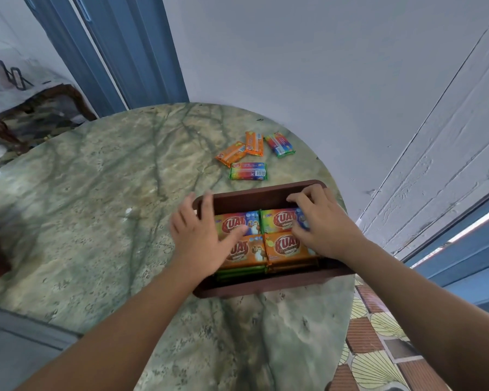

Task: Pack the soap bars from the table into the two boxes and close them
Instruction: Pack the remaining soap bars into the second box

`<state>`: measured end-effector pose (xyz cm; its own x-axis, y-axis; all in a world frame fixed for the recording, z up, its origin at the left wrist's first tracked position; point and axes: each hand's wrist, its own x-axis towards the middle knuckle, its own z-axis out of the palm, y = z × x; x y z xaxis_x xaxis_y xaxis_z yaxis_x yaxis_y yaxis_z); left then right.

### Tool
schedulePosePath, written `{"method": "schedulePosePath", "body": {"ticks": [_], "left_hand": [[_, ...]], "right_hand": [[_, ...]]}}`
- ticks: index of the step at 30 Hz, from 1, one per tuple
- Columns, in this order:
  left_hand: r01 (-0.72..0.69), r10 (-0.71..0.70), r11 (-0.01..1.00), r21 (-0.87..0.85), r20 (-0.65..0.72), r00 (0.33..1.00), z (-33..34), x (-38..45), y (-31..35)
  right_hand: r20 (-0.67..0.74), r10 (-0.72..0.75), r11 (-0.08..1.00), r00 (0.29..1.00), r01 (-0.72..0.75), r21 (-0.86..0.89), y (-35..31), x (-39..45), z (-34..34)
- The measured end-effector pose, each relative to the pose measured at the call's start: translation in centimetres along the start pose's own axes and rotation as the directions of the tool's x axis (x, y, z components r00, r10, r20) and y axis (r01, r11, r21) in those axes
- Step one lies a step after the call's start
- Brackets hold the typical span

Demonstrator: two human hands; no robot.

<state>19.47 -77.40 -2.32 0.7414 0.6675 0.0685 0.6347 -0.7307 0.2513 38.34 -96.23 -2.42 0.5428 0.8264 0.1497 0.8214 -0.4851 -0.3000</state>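
Head view: one box (266, 197), four soap bars (283, 222) on top; four loose bars (248, 171); both hands' fingers (206, 204) spread.

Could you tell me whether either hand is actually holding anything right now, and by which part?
Nothing is gripped. The left hand and right hand lie flat on the top soap bars in the brown box.
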Motion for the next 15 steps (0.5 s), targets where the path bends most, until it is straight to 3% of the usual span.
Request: {"method": "schedulePosePath", "body": {"ticks": [2,4,7,9,15], "left_hand": [[0.175,-0.157,0.969,-0.175,0.116,0.981,0.3,1.2,-0.3],[0.234,-0.198,0.948,-0.213,0.179,0.964,0.5,2.1,-0.3],[0.23,-0.207,0.954,-0.19,0.136,0.969,0.8,2.8,0.0],[0.234,-0.215,0.957,-0.17,0.121,0.969,1.0,3.2,-0.2],[0.257,-0.241,0.951,-0.174,0.11,0.964,1.1,5.1,-0.4]], "right_hand": [[-0.075,0.035,0.999,0.997,-0.038,-0.037,0.1,0.1,0.1],[-0.155,0.151,0.988,0.976,-0.154,-0.012,0.4,0.4,0.2],[-0.014,0.376,0.922,0.927,-0.372,0.105,1.0,1.2,0.5],[0.072,0.388,0.921,0.919,-0.39,0.014,1.1,1.9,0.5],[0.13,0.406,0.914,0.905,-0.402,-0.061,1.5,3.7,0.6]]}}
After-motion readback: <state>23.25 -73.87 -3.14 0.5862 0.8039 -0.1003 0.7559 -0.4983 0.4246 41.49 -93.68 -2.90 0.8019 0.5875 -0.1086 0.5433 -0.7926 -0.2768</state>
